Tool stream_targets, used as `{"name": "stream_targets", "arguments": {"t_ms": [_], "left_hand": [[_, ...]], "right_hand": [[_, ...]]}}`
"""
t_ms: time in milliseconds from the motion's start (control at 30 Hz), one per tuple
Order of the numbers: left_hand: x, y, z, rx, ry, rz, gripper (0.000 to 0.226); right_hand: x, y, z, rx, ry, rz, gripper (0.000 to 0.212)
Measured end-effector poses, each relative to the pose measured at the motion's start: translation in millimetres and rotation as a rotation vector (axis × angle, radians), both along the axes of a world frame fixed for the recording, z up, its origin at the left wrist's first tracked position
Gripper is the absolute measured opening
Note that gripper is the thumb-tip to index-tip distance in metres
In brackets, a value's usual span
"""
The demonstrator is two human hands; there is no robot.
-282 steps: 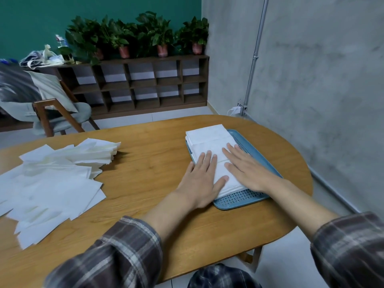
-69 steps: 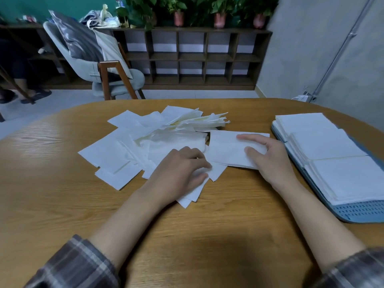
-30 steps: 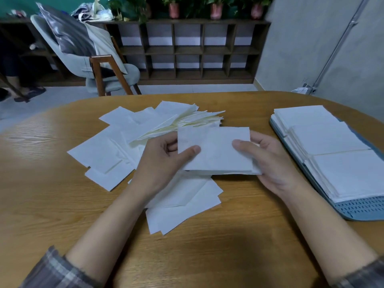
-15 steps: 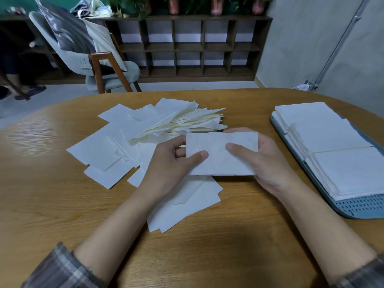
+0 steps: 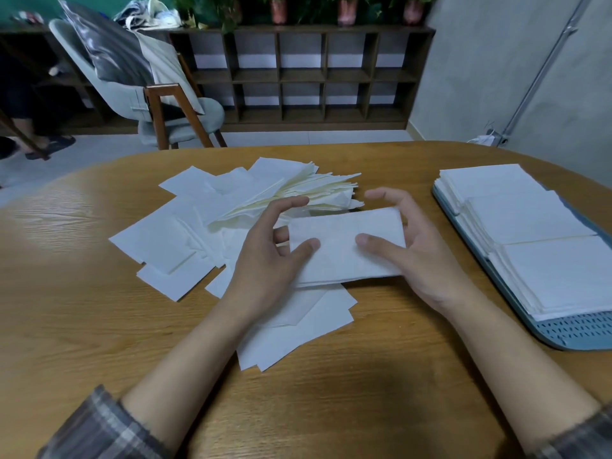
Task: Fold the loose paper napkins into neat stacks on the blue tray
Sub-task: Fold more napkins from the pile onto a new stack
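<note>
At centre frame, a white napkin (image 5: 346,246), folded into a long, faintly creased rectangle with layered lower edges, is pinched at its ends by the thumbs and fingers of the left hand (image 5: 265,260) and right hand (image 5: 417,246), over the loose pile (image 5: 185,233) on the tabletop (image 5: 99,326), left of the tray (image 5: 579,332) with its flat stacks (image 5: 530,226).

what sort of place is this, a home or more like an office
Probably an office lounge or studio common room rather than a home. A long cubby shelf topped with potted plants lines the green wall, an armchair stands in front of it, and exposed conduit runs down the bare grey wall.
</note>
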State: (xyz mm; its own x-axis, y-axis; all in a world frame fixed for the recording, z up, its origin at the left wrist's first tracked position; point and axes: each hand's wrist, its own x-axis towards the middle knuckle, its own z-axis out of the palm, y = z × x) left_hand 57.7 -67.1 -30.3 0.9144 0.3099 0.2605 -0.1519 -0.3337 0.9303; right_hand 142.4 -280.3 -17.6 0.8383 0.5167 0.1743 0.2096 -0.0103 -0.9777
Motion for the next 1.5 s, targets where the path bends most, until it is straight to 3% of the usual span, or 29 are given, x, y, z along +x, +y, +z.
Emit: {"name": "stream_targets", "arguments": {"t_ms": [67, 167, 267, 333, 567, 667, 733, 900, 1367, 1500], "left_hand": [[1.3, 3.3, -0.9, 0.017, -0.024, -0.015, 0.046], [-1.7, 6.7, 4.2, 0.073, -0.008, -0.117, 0.047], [-1.1, 22.4, 2.6, 0.523, 0.050, -0.160, 0.047], [-1.3, 31.5, 1.0, 0.682, 0.129, -0.192, 0.040], [-1.1, 36.2, -1.7, 0.732, 0.093, -0.174, 0.027], [-2.0, 40.5, -0.3, 0.754, 0.115, -0.178, 0.032], [-2.1, 42.7, 1.0, 0.749, 0.118, -0.177, 0.034], [0.8, 44.2, -0.8, 0.671, 0.030, -0.148, 0.011], [-9.6, 24.2, 12.8, 0.260, -0.032, -0.142, 0.014], [-10.6, 14.6, 12.3, 0.167, -0.035, -0.169, 0.016]], "right_hand": [[1.1, -1.4, 0.8, 0.013, 0.002, 0.089, 0.031], [3.9, -1.8, -3.4, -0.119, -0.085, 0.011, 0.022], [11.1, -4.8, -7.8, -0.185, -0.126, -0.176, 0.030], [16.5, -8.7, -10.0, -0.179, -0.124, -0.271, 0.033], [19.6, -11.3, -15.2, -0.220, -0.142, -0.353, 0.034], [18.2, -10.7, -12.4, -0.230, -0.148, -0.356, 0.035], [17.5, -10.0, -11.3, -0.234, -0.157, -0.352, 0.035], [18.3, -8.2, -12.7, -0.234, -0.155, -0.352, 0.036], [12.5, -7.8, -7.3, -0.195, -0.234, -0.334, 0.028], [5.6, -6.6, 0.6, -0.123, -0.239, -0.153, 0.018]]}}
